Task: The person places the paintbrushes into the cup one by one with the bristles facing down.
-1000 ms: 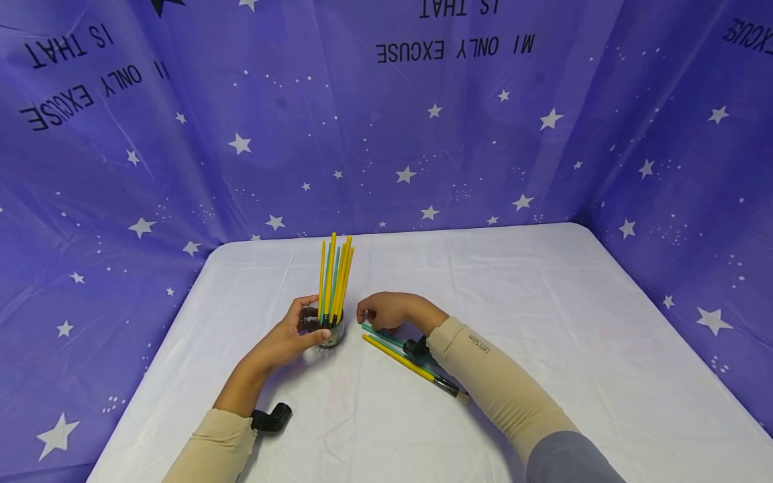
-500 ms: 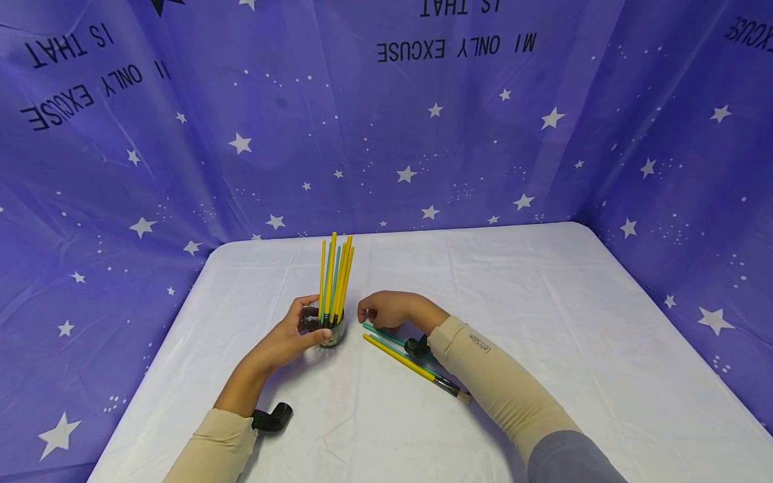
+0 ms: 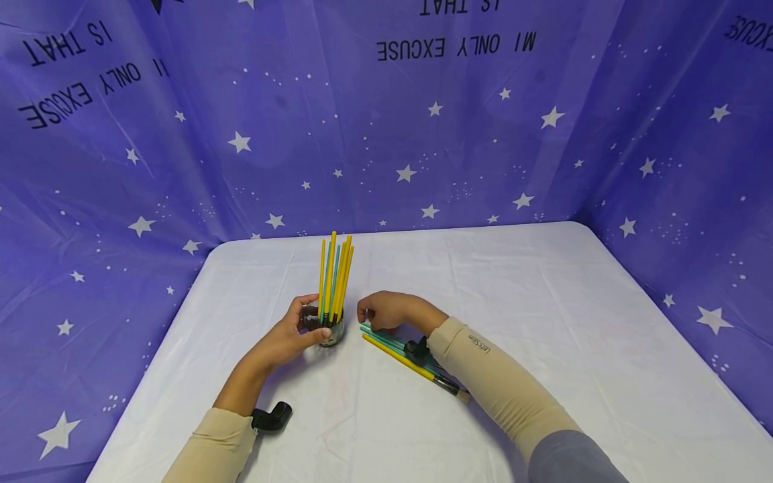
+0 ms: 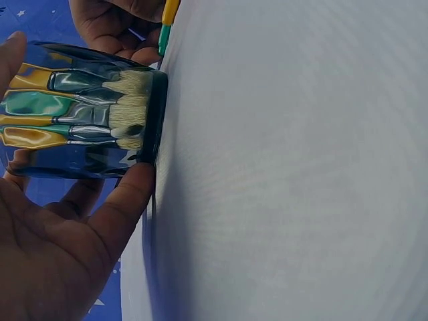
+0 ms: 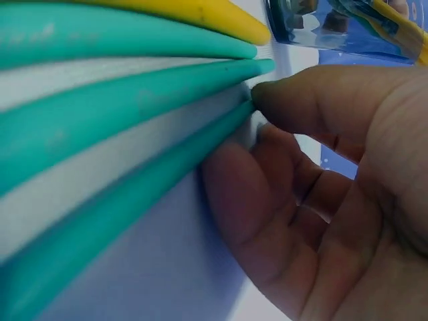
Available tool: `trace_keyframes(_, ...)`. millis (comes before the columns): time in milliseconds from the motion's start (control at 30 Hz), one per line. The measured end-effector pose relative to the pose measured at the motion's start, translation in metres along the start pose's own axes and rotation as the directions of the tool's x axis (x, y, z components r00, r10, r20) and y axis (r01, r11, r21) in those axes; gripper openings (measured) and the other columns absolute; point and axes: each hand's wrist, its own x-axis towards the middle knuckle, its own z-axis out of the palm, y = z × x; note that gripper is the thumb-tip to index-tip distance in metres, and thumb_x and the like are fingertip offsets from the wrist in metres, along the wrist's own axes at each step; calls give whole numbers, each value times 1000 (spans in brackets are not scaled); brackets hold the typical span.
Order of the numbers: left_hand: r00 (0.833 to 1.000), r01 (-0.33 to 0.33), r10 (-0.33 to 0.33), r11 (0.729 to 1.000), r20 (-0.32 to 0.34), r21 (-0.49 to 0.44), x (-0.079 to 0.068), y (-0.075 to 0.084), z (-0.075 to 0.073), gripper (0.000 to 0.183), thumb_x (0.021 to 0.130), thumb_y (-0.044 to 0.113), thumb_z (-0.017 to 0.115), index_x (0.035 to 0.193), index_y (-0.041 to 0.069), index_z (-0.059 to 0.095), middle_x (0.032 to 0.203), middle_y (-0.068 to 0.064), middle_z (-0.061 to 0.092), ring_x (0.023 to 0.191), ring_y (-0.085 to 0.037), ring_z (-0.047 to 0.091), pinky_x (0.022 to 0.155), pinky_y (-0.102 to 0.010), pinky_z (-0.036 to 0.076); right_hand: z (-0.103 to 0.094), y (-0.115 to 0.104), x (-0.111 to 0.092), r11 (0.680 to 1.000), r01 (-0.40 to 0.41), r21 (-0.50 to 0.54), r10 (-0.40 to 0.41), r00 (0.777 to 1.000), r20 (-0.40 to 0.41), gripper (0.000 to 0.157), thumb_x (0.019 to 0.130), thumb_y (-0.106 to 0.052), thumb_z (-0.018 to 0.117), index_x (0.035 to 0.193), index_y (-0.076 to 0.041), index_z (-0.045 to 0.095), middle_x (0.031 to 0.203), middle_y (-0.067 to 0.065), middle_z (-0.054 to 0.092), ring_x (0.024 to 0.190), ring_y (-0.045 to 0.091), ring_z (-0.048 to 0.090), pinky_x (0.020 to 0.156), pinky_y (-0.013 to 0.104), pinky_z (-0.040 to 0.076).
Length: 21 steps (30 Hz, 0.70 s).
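Note:
My left hand [image 3: 290, 341] grips a clear glass [image 4: 159, 114] on the white table, thumb across its near side. Several paintbrushes [image 3: 334, 282] with yellow and green handles stand in it, bristles down, as the left wrist view shows. To the right of the glass, my right hand [image 3: 388, 310] bends over more brushes lying on the cloth. Thumb and index finger pinch the handle end of the outermost green paintbrush [image 5: 144, 187]. Two other green handles [image 5: 134, 103] and a yellow paintbrush [image 3: 398, 357] lie alongside; my right forearm hides part of them.
A white cloth [image 3: 513, 288] covers the table. Purple curtains [image 3: 362, 134] with white stars rise behind it and at both sides. Black wrist cameras [image 3: 272, 417] jut from the sleeves, the right one close over the lying brushes.
Beside my right fingertips, another green handle end now shows apart from its neighbour. My left hand and the glass have stayed in place.

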Motion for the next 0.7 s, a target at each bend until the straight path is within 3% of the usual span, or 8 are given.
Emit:
trace_keyframes(267,1000,-12,12,1000,1,23,-1,0,1,78,92,21,73,150,10,22,140,-26,45,126,-40,49,106,-54,31,-7,5,-6,988,10,151,-10,1000,1,18,92,2,58,108,-6,61,83,3,54,60,15,49,54,30,47)
trace_keyframes(433,1000,-24,23,999,7,23,0,1,0,77,92,21,73,150,10,22,139,-25,46,125,-39,50,106,-54,31,-19,4,-14,978,18,207,-14,1000,-20,18,95,0,54,113,-2,59,90,8,57,56,20,51,56,37,50)
trace_keyframes(700,1000,-4,4,1000,11,10,0,0,-1,78,92,21,73,150,12,22,139,-24,46,126,-39,49,107,-55,29,-34,2,-25,965,37,258,-17,997,-81,24,98,-3,52,121,0,55,97,10,57,66,22,54,64,42,55)
